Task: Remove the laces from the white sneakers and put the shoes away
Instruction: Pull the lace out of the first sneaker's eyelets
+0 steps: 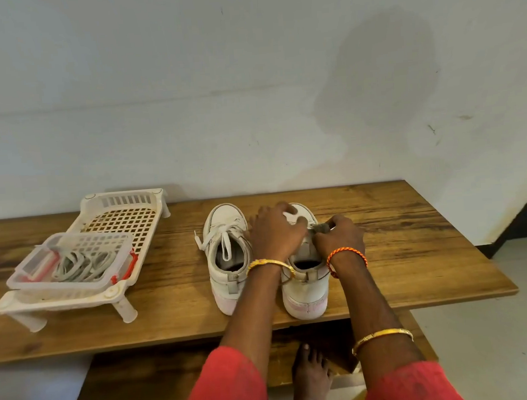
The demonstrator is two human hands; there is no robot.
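On the wooden surface (pixel 400 236), two white sneakers are standing side by side, toes pointing away toward the wall, heels toward the person. Both hands are working over the right sneaker (pixel 305 291): the left hand (pixel 276 233) is lying curled over its tongue and lacing, while the right hand (pixel 340 234) is pinching a short grey lace end (pixel 319 227) at the shoe's right side. The left sneaker (pixel 227 256) is sitting just beside the left hand, its lace (pixel 221 238) loose but threaded. Well apart to the left, a white rack (pixel 125 217) is carrying a basket (pixel 72 271) of coiled laces. No brand or writing is legible.
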